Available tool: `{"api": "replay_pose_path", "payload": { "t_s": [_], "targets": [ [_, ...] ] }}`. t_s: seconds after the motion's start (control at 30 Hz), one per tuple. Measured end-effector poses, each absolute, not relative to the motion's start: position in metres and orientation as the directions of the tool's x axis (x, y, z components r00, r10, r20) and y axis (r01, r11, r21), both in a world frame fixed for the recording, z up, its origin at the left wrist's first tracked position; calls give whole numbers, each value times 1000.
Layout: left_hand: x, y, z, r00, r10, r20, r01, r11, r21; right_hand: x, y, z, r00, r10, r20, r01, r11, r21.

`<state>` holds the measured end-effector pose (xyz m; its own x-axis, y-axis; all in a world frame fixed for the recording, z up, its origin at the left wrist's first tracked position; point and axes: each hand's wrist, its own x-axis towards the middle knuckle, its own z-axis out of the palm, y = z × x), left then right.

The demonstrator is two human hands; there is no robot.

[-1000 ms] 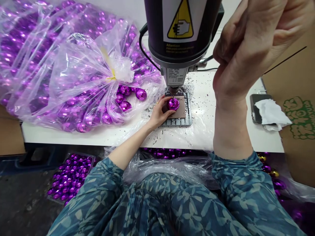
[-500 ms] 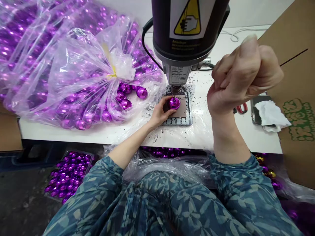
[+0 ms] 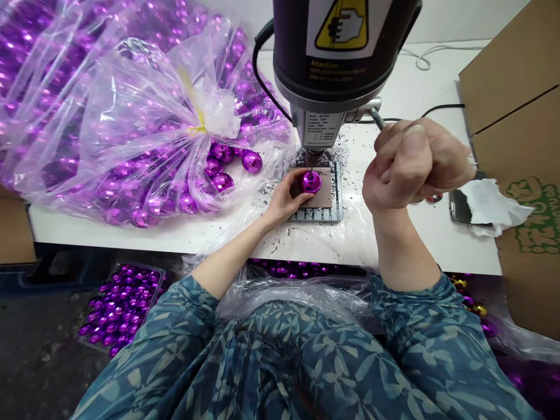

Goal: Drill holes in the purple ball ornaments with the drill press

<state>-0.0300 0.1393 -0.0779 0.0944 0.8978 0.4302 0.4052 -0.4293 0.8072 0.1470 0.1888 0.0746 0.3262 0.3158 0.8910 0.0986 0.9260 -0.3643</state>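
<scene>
My left hand (image 3: 286, 198) pinches a shiny purple faceted ball (image 3: 311, 182) between thumb and fingers. The ball rests on a brown square board (image 3: 324, 201) over the slotted metal base (image 3: 339, 213) of a bench drill press (image 3: 336, 76). Directly above, the thin drill bit (image 3: 311, 170) reaches down to the ball's top; whether it has entered cannot be made out. My right hand (image 3: 413, 163) is closed in a fist around the drill press lever (image 3: 377, 118), whose outer end is hidden in the fingers.
A tied clear bag (image 3: 131, 116) of purple balls fills the left of the white table (image 3: 459, 248), with several loose balls (image 3: 223, 182) beside it. Dark shavings surround the base. A phone (image 3: 459, 207) under white tissue (image 3: 496, 204) and cardboard boxes (image 3: 520, 140) stand right. A tray of balls (image 3: 122, 306) sits below left.
My right hand has come down and slightly left with the lever, and more of the lever shows. My left hand and the ball stay in place under the drill.
</scene>
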Motion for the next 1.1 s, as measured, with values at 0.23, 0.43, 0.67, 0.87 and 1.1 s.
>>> {"api": "replay_pose_path", "payload": {
  "t_s": [0.23, 0.43, 0.67, 0.87, 1.1],
  "targets": [
    [-29, 141, -82, 88, 904, 417, 395, -416, 819, 146, 201, 65, 273, 275, 922, 105, 944, -313],
    [-29, 139, -82, 73, 907, 415, 372, -411, 832, 149, 198, 58, 264, 189, 946, 13, 980, -199],
    [-23, 132, -74, -11, 905, 424, 421, -381, 824, 135, 187, 129, 324, 343, 882, -92, 939, -332],
    [-32, 48, -41, 156, 891, 427, 526, -441, 727, 138, 188, 150, 228, 498, 837, -176, 866, -468],
    [-67, -32, -1, 616, 787, -46, 689, -509, 515, 134, 187, 150, 317, 538, 781, -211, 843, -495]
  ]
}}
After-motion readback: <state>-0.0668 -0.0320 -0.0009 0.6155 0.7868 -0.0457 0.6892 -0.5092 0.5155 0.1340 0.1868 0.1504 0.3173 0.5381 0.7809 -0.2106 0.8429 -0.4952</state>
